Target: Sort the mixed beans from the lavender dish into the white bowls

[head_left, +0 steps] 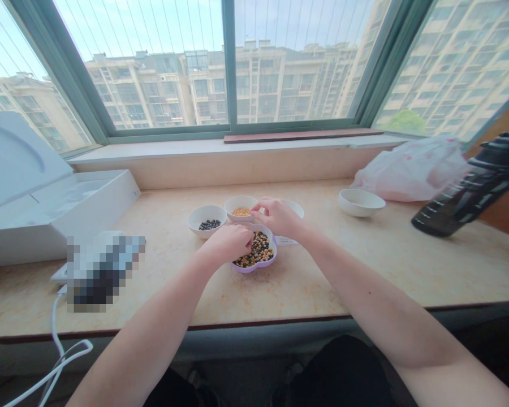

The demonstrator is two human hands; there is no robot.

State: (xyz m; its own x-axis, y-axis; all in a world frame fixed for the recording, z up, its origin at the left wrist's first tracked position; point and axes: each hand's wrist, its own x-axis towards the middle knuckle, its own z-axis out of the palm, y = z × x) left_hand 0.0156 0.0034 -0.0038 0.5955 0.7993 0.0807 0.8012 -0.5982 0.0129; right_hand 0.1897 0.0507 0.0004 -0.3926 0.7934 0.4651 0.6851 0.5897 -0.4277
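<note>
A purple-rimmed, lobed dish [261, 264] holds a mix of black and yellow beans or kernels. My left hand [232, 243] curls over its left side, fingertips down at the mix; what they pinch is hidden. My right hand [279, 217] is closed in a pinch at the right rim of a white bowl of yellow kernels [241, 212]; anything between the fingertips is too small to make out. Left of it stands a white bowl of black beans [209, 224]. Behind my right hand, another white bowl [296, 208] is partly hidden.
A white bowl [362, 203] stands at the right, near a plastic bag [409, 169] and a tilted dark bottle [470, 186]. At the left are an open white box [97, 198], a pixelated object [106, 271] and a white cable [56, 322]. Windows rise behind the counter [322, 282].
</note>
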